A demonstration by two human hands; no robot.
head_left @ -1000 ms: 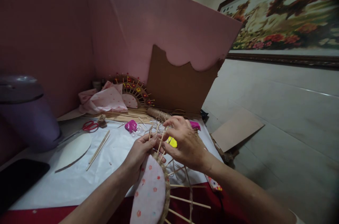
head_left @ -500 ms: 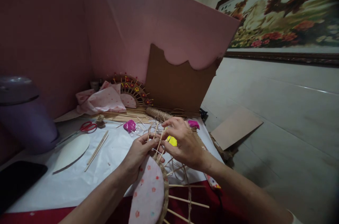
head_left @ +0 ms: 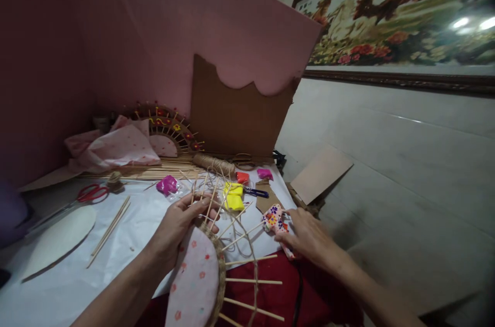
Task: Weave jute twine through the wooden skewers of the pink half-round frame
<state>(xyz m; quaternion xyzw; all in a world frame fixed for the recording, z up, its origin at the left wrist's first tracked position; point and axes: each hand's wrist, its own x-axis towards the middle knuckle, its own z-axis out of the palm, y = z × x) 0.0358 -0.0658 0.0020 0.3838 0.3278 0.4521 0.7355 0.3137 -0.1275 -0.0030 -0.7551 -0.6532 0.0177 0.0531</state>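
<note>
My left hand is closed on a half-round fan frame, pinching its thin sticks near the top. Its centre is pale pink cloth with small red flowers, edged in woven twine. Sticks fan outward from that edge, and a strand of twine crosses several of them. Off to the right, my right hand has thumb and fingers around a flower-patterned glue gun, as its shape suggests; part of it is hidden by the hand.
Behind the frame lie a twine roll, yellow packets, a dark blue cutter and a magenta packet. Red scissors and loose sticks are at left. A decorated fan stands at the back near cut cardboard.
My right hand has left the frame's sticks and moved right to the flower-patterned glue gun. My left hand keeps its hold on the fan frame. The view has turned rightward.
</note>
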